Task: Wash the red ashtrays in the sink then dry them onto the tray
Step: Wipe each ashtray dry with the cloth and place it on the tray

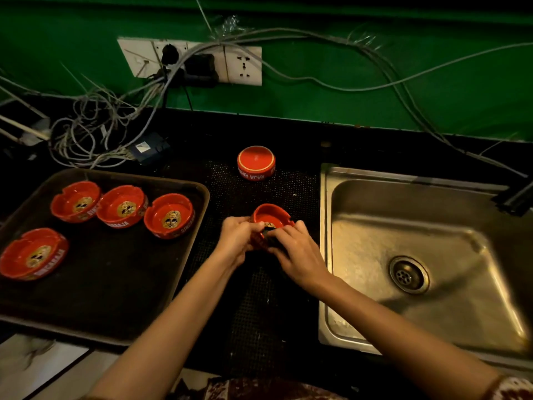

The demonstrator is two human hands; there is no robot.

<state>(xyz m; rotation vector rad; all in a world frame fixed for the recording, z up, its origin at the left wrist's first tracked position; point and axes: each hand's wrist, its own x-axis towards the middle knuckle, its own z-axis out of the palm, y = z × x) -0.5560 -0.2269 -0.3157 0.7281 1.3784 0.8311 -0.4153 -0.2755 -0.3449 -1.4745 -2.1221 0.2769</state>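
Both hands hold one red ashtray above the black mesh mat, between the tray and the sink. My left hand grips its left rim. My right hand presses a dark cloth against its near side. Another red ashtray sits upside down farther back on the mat. Several red ashtrays, among them one at the tray's right, stand upright on the dark tray at the left. The steel sink lies to the right.
A tangle of grey cables and a small dark box lie on the counter behind the tray. White wall sockets hang on the green wall. A dark tap part juts over the sink's far right corner.
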